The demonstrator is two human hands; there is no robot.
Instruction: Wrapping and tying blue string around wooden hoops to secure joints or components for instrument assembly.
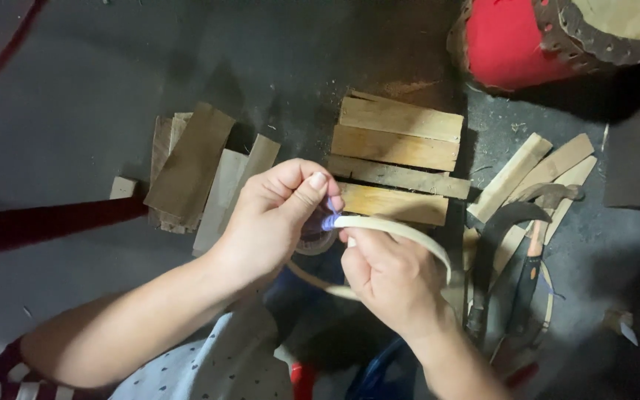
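Both grips clenched on one thing: left hand point(275, 215) pinching the blue-taped tip of a pale, thin, curved bamboo strip point(401, 231) between thumb and forefinger, right hand point(390, 278) closed round the same strip just beside it. Held above the lap, over the dark floor point(75, 96). Probably light, springy, flexible along its length, sharp-edged; best taken near the taped end. Beyond: flat cut wooden slats point(398, 152) in a stack, curved dark blade with wooden handle point(501, 244). No packages, labels or signs visible.
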